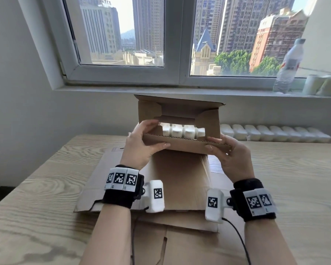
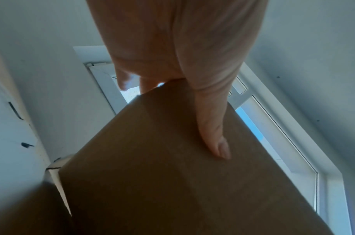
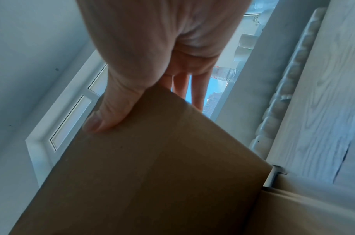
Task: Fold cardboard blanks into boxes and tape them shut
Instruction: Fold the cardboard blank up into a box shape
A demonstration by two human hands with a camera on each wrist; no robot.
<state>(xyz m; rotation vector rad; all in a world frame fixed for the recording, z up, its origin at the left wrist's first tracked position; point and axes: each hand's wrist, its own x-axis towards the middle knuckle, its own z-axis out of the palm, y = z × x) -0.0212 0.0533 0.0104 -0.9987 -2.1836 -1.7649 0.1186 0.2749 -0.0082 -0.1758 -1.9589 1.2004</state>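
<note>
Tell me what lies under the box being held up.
Under the cardboard box lie flat cardboard blanks on the wooden table. The blanks overlap, so their number is hidden, as is the table beneath them.

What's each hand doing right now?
Left hand: grips the cardboard box at its left near edge.
Right hand: grips the same box at its right near edge.

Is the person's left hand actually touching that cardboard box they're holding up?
Touching. In the left wrist view the left hand lays its thumb flat on the cardboard box, with fingers behind the edge; the head view shows the same pinch.
</note>
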